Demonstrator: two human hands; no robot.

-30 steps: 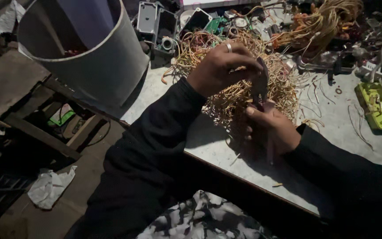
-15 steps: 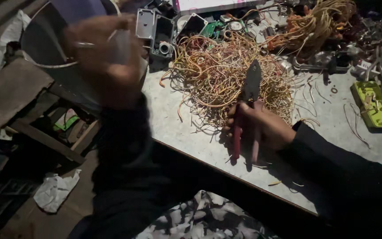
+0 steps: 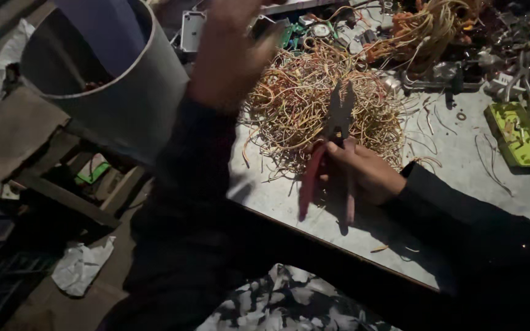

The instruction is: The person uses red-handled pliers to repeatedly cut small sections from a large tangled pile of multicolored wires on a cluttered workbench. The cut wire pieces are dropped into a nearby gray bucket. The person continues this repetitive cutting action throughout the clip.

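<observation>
My right hand grips pliers with red handles, their dark jaws pointing up over a large tangle of thin yellow and orange wires on the grey table. My left hand is raised and blurred above the table's left end, between the wire pile and a big grey bucket. Its fingers look spread and nothing shows in it.
A green circuit board lies at the right. Electronic scrap, metal parts and more wire bundles crowd the back of the table. A wooden bench and crumpled paper sit on the floor at the left.
My left hand left the wire pile, swung out over the bucket, and now comes back toward the table. My right hand has stayed in place, holding the pliers upright.
</observation>
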